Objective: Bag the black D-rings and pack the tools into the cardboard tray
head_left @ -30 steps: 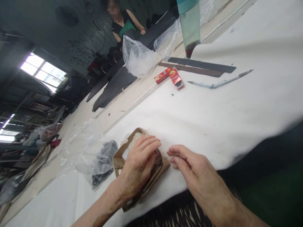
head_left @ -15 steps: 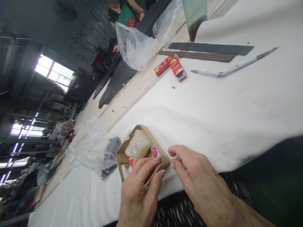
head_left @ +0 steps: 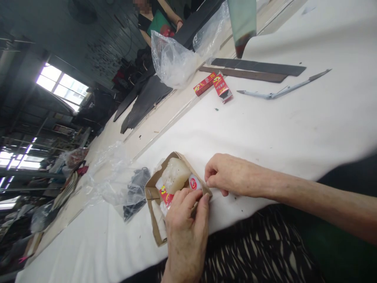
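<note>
A small cardboard box point(head_left: 153, 193) sits on the white cloth in front of me. In it lie a yellowish waxy block point(head_left: 176, 175), a white piece with a red round label point(head_left: 193, 182), a red-and-yellow packet point(head_left: 166, 195) and a white roll point(head_left: 158, 215). My left hand point(head_left: 187, 220) is closed on the box's near right edge, thumb outside and fingers inside. Just right of that corner, my right hand point(head_left: 228, 173) is held with curled fingers pressed together. Whatever it may pinch is hidden.
Farther up the cloth point(head_left: 265, 133) lie two red small boxes point(head_left: 222, 88), dark flat strips point(head_left: 259, 67) and a slim pointed metal tool point(head_left: 271, 95). Clear plastic bags point(head_left: 173, 61) and black sheets point(head_left: 144, 104) lie beyond. Across the table is another person point(head_left: 163, 23).
My right hand has turned and curled its fingers, its forearm now reaching in from the right. My left hand has shifted right along the box edge toward the corner.
</note>
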{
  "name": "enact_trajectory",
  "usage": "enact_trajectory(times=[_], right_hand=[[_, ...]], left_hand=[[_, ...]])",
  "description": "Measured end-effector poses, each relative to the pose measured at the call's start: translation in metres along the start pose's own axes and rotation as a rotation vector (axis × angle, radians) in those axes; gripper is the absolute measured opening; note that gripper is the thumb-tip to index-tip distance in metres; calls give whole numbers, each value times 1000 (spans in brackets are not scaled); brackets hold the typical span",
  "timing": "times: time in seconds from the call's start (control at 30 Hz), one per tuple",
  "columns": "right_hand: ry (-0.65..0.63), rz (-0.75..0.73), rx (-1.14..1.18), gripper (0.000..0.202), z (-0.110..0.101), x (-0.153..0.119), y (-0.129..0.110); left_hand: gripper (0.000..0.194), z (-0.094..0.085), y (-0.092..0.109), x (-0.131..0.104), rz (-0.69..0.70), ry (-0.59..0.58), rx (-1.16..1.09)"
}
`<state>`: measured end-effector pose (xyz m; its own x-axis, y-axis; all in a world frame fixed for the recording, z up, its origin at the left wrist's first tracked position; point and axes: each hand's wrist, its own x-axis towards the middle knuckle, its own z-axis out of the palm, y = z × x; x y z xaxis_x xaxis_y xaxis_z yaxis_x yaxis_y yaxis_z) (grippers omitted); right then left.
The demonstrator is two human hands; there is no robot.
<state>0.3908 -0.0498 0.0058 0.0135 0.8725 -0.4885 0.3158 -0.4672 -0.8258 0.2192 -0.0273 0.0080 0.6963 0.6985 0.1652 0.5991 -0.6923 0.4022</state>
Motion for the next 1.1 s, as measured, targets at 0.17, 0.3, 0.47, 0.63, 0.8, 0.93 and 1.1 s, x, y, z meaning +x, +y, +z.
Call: enact_trajectory(times=[0.17,0.3,0.47,0.63,0.8,0.93,1.1], right_hand=[[-95,14,24,16,0,7,0],[-153,-30,110,15,-3,11,5],[-134,-1,22,12,-3,9,0],[-126,-9,5,11,-5,9,-2],[-181,-16,77,10,-7,11,0],[-195,14,116,12,-7,12,0],[-209,10,122,14,-7,13,1]], left_hand=[[11,2,0,-1,-67,9,-15],[13,3,2,-1,-112,18,-33],[15,4,6,0,-177,-13,-57],[17,4,9,2,-222,-10,-90],[17,3,10,2,-233,-7,-69],[17,3,10,2,-227,-13,-63],[17,4,9,2,-211,15,-61]])
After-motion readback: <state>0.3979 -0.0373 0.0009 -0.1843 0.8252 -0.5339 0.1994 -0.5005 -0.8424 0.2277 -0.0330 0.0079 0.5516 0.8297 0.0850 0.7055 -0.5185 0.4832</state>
